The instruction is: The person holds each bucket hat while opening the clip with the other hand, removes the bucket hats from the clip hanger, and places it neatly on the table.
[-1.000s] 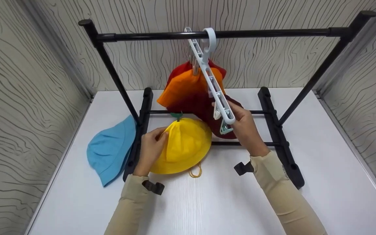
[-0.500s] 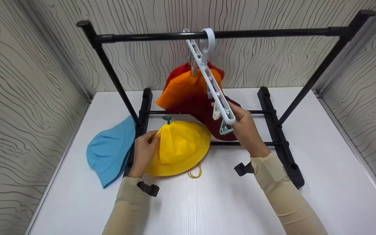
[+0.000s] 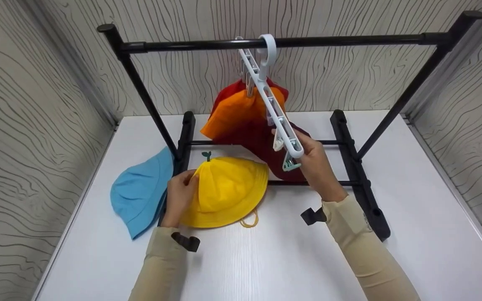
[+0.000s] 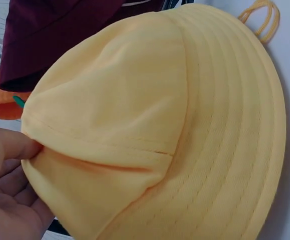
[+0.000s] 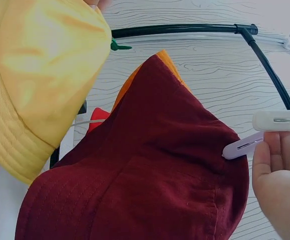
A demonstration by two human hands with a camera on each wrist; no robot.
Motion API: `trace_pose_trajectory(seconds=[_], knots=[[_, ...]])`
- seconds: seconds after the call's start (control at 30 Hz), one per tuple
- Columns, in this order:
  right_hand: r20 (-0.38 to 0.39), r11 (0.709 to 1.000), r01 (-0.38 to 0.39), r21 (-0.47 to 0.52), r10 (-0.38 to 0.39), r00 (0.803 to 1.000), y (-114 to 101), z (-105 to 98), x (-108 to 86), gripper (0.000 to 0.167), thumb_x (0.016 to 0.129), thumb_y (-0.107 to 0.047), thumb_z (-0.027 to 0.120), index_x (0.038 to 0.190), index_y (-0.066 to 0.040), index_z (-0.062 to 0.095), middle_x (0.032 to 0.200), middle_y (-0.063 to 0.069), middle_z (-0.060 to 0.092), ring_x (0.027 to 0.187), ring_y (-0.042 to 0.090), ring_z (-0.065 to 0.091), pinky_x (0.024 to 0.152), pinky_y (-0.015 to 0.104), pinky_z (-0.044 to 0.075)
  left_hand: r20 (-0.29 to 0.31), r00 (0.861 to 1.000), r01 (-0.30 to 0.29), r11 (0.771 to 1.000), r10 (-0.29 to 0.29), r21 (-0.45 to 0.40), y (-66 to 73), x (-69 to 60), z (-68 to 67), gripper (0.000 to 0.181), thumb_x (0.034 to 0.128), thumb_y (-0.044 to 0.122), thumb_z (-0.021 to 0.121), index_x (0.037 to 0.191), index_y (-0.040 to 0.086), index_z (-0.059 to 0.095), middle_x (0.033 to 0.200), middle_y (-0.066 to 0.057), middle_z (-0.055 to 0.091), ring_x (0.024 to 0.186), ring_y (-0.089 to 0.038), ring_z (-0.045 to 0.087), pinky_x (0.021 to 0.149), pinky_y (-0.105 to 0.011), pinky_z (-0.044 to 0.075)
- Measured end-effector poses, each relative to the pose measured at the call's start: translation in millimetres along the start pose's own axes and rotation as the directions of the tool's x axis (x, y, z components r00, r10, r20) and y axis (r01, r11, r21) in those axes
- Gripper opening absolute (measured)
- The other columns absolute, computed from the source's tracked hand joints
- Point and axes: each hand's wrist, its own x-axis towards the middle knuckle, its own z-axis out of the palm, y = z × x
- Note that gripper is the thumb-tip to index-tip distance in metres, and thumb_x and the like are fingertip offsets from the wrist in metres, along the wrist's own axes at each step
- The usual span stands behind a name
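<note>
My left hand point(image 3: 180, 196) pinches the crown of a yellow bucket hat point(image 3: 228, 188) with a green sprout on top. In the left wrist view, thumb and fingers grip its cloth point(image 4: 104, 95). My right hand point(image 3: 316, 167) holds the near end of a white clip hanger point(image 3: 271, 100), fingers behind a white clip point(image 5: 280, 121); the thumb is largely hidden. From the hanger's clips hang a red hat point(image 3: 227, 93), an orange hat point(image 3: 230, 113) and a maroon hat point(image 3: 262, 146). A lavender clip point(image 5: 242, 146) bites the maroon hat's edge.
The hanger hooks over the top bar point(image 3: 349, 41) of a black rack, whose feet point(image 3: 377, 209) stand on a white table point(image 3: 241, 267). A blue bucket hat point(image 3: 140, 188) lies by the left foot. Patterned panels point(image 3: 174, 83) enclose the table's back and sides.
My left hand has drawn the yellow hat left and slightly toward me, away from the maroon hat. The right hand stays almost still at the hanger's near end.
</note>
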Motion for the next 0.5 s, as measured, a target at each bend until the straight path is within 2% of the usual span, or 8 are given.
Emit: trace_pose_trajectory(seconds=[0.2, 0.43, 0.5], knots=[[-0.010, 0.999, -0.009, -0.037, 0.008, 1.000, -1, 0, 0.5, 0.041, 0.098, -0.020, 0.054, 0.138, -0.011, 0.053, 0.138, 0.012, 0.055, 0.109, 0.026, 0.049, 0.079, 0.028, 0.040, -0.021, 1.000, -0.004, 1.000, 0.003, -0.011, -8.6, 1.0, -2.2, 0.026, 0.0975, 0.014, 0.055, 0.118, 0.004, 0.067, 0.111, -0.012, 0.070, 0.088, -0.024, 0.061, 0.089, -0.038, 0.054], [0.001, 1.000, 0.014, -0.007, -0.014, 1.000, 1, 1, 0.3, 0.039, 0.099, -0.019, 0.053, 0.138, -0.019, 0.054, 0.139, 0.007, 0.056, 0.125, 0.016, 0.049, 0.100, 0.029, 0.040, -0.064, 0.996, -0.057, 0.998, 0.055, -0.040, -15.1, 1.2, -3.9, 0.024, 0.0961, 0.011, 0.057, 0.114, -0.001, 0.068, 0.109, -0.017, 0.070, 0.091, -0.026, 0.065, 0.088, -0.041, 0.055], [0.000, 1.000, 0.023, -0.007, -0.023, 1.000, 1, 1, 0.0, 0.040, 0.098, -0.018, 0.053, 0.138, -0.018, 0.054, 0.139, 0.007, 0.056, 0.123, 0.016, 0.049, 0.100, 0.028, 0.041, -0.061, 0.997, -0.048, 0.998, 0.045, -0.036, -16.9, 2.2, -4.5, 0.025, 0.0967, 0.012, 0.056, 0.115, -0.001, 0.067, 0.111, -0.017, 0.070, 0.092, -0.026, 0.065, 0.089, -0.041, 0.055]])
